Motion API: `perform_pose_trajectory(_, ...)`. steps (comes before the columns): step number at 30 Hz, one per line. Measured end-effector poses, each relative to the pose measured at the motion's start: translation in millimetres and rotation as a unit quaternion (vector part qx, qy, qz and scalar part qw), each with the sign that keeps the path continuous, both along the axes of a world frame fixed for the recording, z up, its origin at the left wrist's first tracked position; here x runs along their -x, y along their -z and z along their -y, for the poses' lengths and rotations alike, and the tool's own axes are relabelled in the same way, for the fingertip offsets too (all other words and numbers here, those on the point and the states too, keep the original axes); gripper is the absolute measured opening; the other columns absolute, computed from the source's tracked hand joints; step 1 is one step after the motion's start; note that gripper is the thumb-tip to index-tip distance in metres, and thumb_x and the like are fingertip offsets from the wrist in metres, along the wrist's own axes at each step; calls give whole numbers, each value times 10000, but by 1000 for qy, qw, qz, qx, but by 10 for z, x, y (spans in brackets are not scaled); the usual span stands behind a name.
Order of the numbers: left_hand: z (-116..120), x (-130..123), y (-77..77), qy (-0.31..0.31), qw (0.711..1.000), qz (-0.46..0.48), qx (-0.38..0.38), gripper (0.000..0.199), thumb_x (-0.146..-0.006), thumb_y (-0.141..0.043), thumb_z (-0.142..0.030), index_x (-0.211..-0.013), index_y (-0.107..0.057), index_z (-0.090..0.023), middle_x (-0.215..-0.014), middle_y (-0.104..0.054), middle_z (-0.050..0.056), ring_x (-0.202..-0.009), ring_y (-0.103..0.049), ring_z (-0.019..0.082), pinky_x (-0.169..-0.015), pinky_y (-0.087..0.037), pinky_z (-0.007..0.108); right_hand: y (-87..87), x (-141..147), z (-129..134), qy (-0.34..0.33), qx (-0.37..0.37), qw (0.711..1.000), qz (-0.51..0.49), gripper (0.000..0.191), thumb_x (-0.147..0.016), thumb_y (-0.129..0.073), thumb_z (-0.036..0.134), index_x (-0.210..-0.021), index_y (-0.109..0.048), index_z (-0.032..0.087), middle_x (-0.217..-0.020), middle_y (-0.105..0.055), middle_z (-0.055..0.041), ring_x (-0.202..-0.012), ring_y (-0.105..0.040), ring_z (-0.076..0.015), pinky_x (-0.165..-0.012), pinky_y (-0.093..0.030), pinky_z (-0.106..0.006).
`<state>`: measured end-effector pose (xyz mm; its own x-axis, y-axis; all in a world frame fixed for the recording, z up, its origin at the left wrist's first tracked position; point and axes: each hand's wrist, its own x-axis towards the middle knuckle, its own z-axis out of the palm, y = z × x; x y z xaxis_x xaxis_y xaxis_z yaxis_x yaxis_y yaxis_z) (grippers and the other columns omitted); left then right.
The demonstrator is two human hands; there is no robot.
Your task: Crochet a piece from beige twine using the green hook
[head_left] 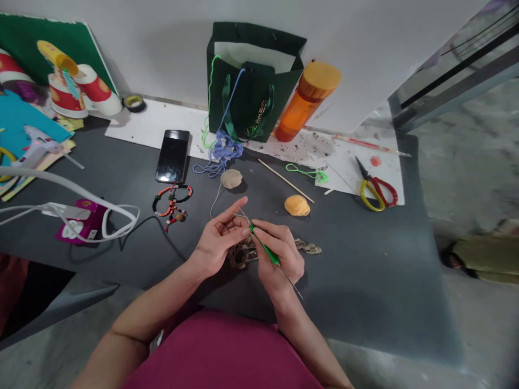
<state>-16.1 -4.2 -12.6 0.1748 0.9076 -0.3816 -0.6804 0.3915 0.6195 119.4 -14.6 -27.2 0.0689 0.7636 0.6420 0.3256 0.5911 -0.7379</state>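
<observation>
My right hand [279, 255] grips a green-handled crochet hook [265, 248], its thin metal tip reaching toward my left hand [218, 237]. Those left fingers pinch a fine beige thread [217, 201], which runs up to a beige yarn ball [231, 179]. Under both hands lies a brown crocheted strip [307, 248], partly hidden by them. An orange-tan yarn ball [297, 205] sits beyond my right hand, not touching it.
A black smartphone [173, 156], a beaded cord [171, 206] and a wooden stick [286, 180] lie on the dark grey desk [357, 281]. Behind stand a green paper bag [251, 92] and an orange bottle [308, 101]. Red-and-yellow scissors [376, 189] lie right; white cables [68, 202] cross left.
</observation>
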Motion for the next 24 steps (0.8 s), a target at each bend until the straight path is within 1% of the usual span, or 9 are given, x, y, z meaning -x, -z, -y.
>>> perform_pose_trajectory(2, -5, 8, -12, 17, 999, 16, 26, 589, -632, -935, -155, -1191, -777, -251, -745, -700, -49, -697, -628, 63, -745, -496, 207, 11, 16, 14, 19, 22, 999, -31, 195, -897, -706, 115, -998, -742, 278, -962, -825, -35, -840, -781, -206, -732, -632, -381)
perform_pose_trajectory(4, -12, 25, -26, 37, 998, 25, 47, 624, -629, -936, -154, -1222, -762, -245, -772, -722, -41, -709, -645, 73, -762, -503, 217, 35, 25, 41, 38, 81, 992, -85, 95, -925, -684, 174, -969, -728, 246, -879, -812, -29, -791, -779, -199, -707, -630, -360)
perform_pose_trajectory(7, -18, 53, -29, 58, 996, 36, 56, 656, -639, -927, -146, -1258, -741, -251, -794, -738, -38, -722, -660, 88, -784, -506, 235, 62, 20, 82, 65, 168, 974, -141, 57, -952, -659, 260, -952, -693, 213, -822, -781, -16, -554, -690, -130, -498, -553, -252)
perform_pose_trajectory(9, -20, 67, -21, 68, 996, 40, 50, 643, -656, -914, -140, -1262, -736, -258, -784, -734, -44, -715, -655, 89, -783, -503, 238, 62, 3, 95, 78, 179, 971, -137, 79, -959, -647, 286, -946, -675, 213, -796, -755, -5, -452, -600, -94, -407, -472, -215)
perform_pose_trajectory(11, -20, 77, -15, 76, 995, 42, 43, 621, -673, -903, -143, -1260, -737, -260, -796, -742, -38, -722, -657, 96, -782, -505, 246, 55, -21, 94, 107, 159, 976, -101, 100, -962, -638, 299, -919, -670, 215, -769, -722, -7, -487, -606, -105, -435, -478, -225)
perform_pose_trajectory(14, -23, 90, -19, 91, 994, 45, 40, 585, -678, -900, -157, -1236, -752, -253, -845, -767, -12, -752, -671, 112, -781, -512, 259, 59, -66, 78, 153, 131, 978, -49, 146, -977, -610, 320, -898, -672, 214, -776, -687, -26, -645, -667, -155, -565, -536, -274)
perform_pose_trajectory(17, -30, 101, -25, 103, 992, 50, 44, 547, -669, -898, -144, -1193, -776, -245, -779, -739, -27, -731, -660, 100, -778, -505, 246, 99, -98, 65, 169, 128, 976, -49, 164, -990, -593, 337, -915, -671, 212, -785, -678, -23, -681, -662, -164, -614, -540, -290)
perform_pose_trajectory(20, -38, 108, -12, 121, 990, 54, 48, 537, -662, -892, -144, -1179, -785, -239, -823, -756, -2, -781, -688, 125, -827, -519, 272, 149, -107, 45, 139, 157, 973, -94, 163, -1004, -575, 343, -941, -651, 213, -790, -683, -13, -658, -655, -152, -603, -536, -278)
perform_pose_trajectory(24, -35, 97, 10, 142, 987, 67, 43, 503, -664, -879, -136, -1152, -796, -229, -908, -787, 39, -854, -724, 164, -873, -535, 300, 165, -80, -18, 35, 229, 948, -218, 153, -1042, -490, 356, -989, -586, 250, -717, -681, 27, -534, -651, -144, -575, -564, -293)
